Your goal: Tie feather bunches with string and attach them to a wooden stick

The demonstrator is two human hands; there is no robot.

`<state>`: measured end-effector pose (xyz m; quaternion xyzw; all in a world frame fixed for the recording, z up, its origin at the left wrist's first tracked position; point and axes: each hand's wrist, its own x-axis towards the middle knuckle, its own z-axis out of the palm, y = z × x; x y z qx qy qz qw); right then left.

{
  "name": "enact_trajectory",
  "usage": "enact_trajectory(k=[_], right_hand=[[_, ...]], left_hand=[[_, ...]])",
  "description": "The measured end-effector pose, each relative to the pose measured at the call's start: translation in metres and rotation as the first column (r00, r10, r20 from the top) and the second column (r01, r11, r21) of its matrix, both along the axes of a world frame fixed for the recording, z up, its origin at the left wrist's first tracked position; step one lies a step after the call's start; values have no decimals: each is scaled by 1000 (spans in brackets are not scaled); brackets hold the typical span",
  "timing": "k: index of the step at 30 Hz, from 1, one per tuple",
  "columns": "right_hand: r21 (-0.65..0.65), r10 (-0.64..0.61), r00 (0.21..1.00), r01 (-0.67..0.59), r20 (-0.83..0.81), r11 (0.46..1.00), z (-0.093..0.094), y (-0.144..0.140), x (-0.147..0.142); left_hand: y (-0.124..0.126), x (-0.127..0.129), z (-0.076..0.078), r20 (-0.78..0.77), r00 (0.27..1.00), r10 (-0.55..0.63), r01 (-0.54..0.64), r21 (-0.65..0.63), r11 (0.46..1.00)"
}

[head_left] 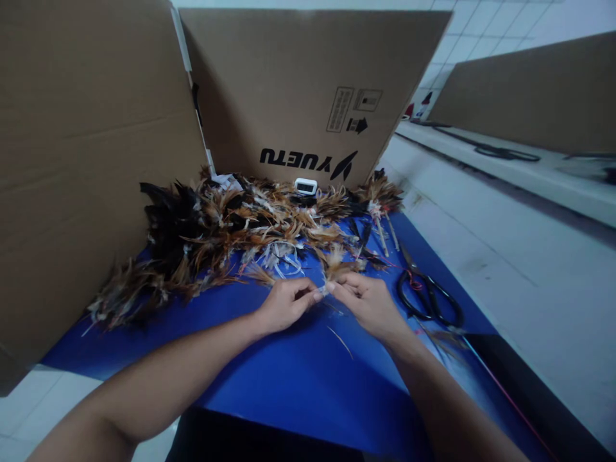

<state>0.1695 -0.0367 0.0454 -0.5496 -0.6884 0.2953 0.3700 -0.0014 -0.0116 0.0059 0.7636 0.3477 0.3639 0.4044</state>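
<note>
Pinching a small feather tuft (337,269) between both sets of fingers, left hand (287,303) and right hand (366,300) meeting over the blue surface (289,378). Possibly thread there too; too small to tell. Risk: tuft slipping loose, scattering into the feather pile (231,224); scissors (428,296) near the right wrist, easily knocked.

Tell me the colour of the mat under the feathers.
The mat is bright blue, seen in the head view, under the feathers and both hands.
</note>
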Motion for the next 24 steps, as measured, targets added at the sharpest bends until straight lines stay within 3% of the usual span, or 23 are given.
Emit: enact_trajectory(k=[8,18,24], right_hand=[[-12,-8,1000,8,-23,1000,1,0,0],[35,-11,1000,10,13,999,-1,-1,0],[7,1,1000,-1,-9,1000,-2,1,2]], left_hand=[[1,-3,2,-38,999,20,-16,120,993],[-3,-1,1,-117,991,-65,100,325,940],[-3,-1,0,-130,990,-60,100,327,940]])
